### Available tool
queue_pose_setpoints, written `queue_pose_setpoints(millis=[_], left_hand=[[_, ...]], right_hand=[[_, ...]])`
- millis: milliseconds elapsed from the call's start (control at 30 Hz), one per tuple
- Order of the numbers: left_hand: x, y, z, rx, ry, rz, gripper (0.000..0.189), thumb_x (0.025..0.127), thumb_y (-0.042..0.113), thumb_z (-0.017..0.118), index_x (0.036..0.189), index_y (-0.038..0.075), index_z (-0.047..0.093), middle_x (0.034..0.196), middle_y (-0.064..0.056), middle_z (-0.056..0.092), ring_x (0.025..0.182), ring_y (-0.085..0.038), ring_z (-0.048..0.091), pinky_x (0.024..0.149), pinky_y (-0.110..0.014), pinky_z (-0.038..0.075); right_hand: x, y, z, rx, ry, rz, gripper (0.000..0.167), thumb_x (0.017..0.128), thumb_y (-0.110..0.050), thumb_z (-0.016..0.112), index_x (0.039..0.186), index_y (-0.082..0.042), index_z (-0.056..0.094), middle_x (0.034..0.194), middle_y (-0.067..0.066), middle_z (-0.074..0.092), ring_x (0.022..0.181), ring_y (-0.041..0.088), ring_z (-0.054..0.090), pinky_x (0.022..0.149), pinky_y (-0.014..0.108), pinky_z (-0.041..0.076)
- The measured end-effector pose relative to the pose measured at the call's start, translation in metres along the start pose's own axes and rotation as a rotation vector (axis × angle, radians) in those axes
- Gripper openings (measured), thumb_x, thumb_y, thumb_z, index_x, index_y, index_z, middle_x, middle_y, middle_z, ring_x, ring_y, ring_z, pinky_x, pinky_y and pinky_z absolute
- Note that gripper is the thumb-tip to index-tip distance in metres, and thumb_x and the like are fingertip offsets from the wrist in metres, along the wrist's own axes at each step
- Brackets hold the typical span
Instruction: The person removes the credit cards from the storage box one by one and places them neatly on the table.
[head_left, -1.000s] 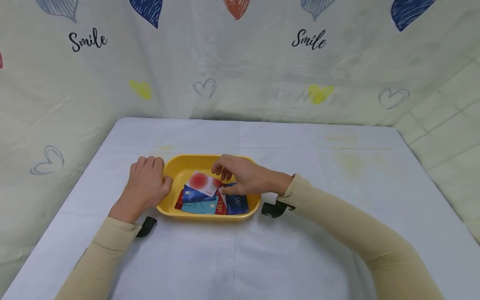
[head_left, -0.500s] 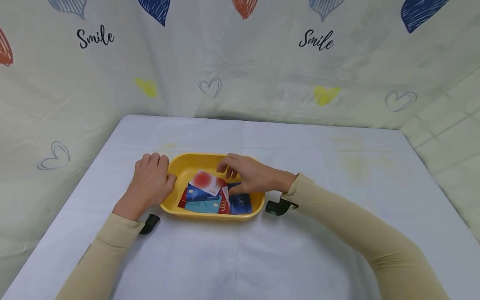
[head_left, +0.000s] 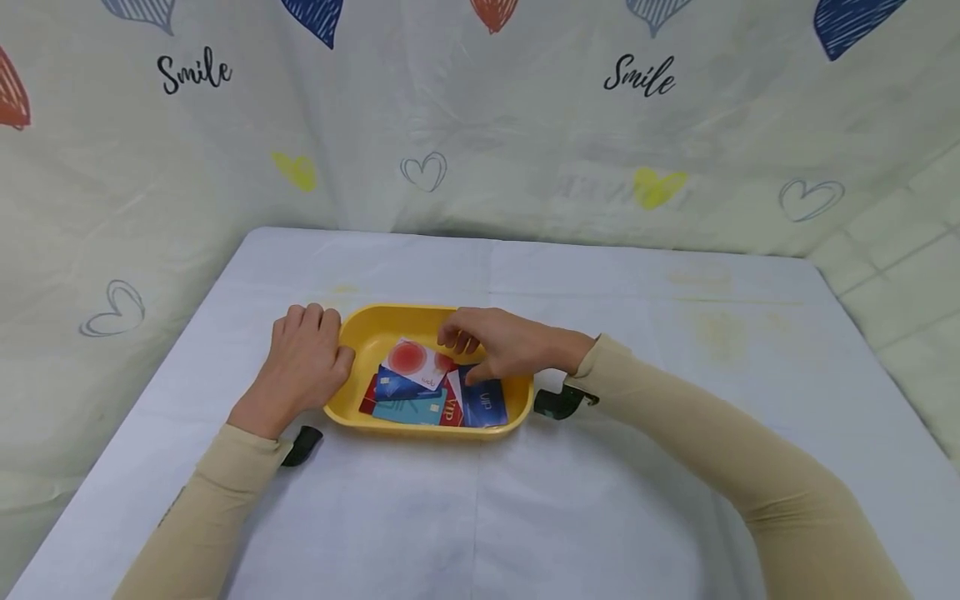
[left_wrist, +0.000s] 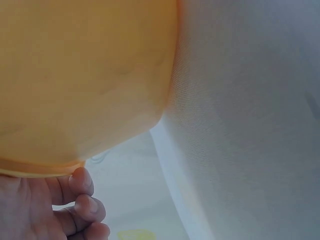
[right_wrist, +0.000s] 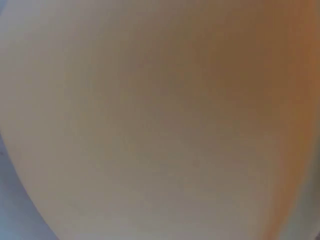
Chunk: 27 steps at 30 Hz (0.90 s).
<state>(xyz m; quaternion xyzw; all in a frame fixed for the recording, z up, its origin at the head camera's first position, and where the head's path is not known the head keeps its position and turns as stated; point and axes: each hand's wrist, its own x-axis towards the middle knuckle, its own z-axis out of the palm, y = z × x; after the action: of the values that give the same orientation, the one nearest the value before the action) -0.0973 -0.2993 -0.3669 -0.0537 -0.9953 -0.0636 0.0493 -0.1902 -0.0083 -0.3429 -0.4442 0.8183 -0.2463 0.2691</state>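
Cards [head_left: 416, 409] lay overlapping in a yellow plastic tray [head_left: 363, 329] near the centre of the frame. Uppermost was a white card with red discs [head_left: 408, 358], set at a slant over a blue chip card [head_left: 397, 387]. Beneath them stretched a light-blue card, with a red VIP card [head_left: 453, 412] beside its right end and a dark-blue VIP card [head_left: 491, 406] at the tray's lower right.

From where I stood, the person's left hand [head_left: 306, 358] gripped the tray's left end, fingers curled at the rim. The right hand [head_left: 513, 343] reached over the tray's right side, its fingers loosely bent and its thumb well apart from them, with no card visible between. The thumb sat just over the dark-blue VIP card; whether it touched, I could not tell, and the right wrist view was too blurred to help. The two hands were well apart.

The work looked to me like handling that pile. To do it well, I judged, the left hand needed to keep the tray steady, while the right thumb slid one card clear by its edge before pinching, since thin, flat cards would probably cling together and drag their neighbours.

Outward from the tray spread a white-covered table [head_left: 637, 287], and across the top of the frame hung a pale backdrop [head_left: 495, 100] printed with hearts and "Smile".
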Motion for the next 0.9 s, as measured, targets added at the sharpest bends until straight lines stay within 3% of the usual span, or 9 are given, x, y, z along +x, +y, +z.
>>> queue_pose_setpoints(millis=[733, 900], left_hand=[[0.001, -0.001, 0.001, -0.007, -0.016, 0.002, 0.022, 0.095, 0.019, 0.044, 0.101, -0.002, 0.048, 0.092, -0.015, 0.043, 0.099, -0.035, 0.038, 0.085, -0.047, 0.032], [0.001, -0.001, 0.001, -0.003, -0.016, 0.002, 0.022, 0.095, 0.019, 0.045, 0.101, -0.002, 0.048, 0.091, -0.015, 0.042, 0.099, -0.034, 0.038, 0.085, -0.046, 0.032]], right_hand=[[0.01, 0.008, -0.005, -0.065, -0.175, 0.001, 0.047, 0.086, -0.014, 0.083, 0.129, -0.018, 0.064, 0.124, -0.003, 0.064, 0.118, 0.015, 0.057, 0.108, 0.033, 0.052], [0.013, 0.008, -0.007, -0.031, -0.207, 0.026, 0.048, 0.086, -0.01, 0.082, 0.129, -0.019, 0.064, 0.124, -0.003, 0.065, 0.117, 0.016, 0.058, 0.109, 0.033, 0.052]])
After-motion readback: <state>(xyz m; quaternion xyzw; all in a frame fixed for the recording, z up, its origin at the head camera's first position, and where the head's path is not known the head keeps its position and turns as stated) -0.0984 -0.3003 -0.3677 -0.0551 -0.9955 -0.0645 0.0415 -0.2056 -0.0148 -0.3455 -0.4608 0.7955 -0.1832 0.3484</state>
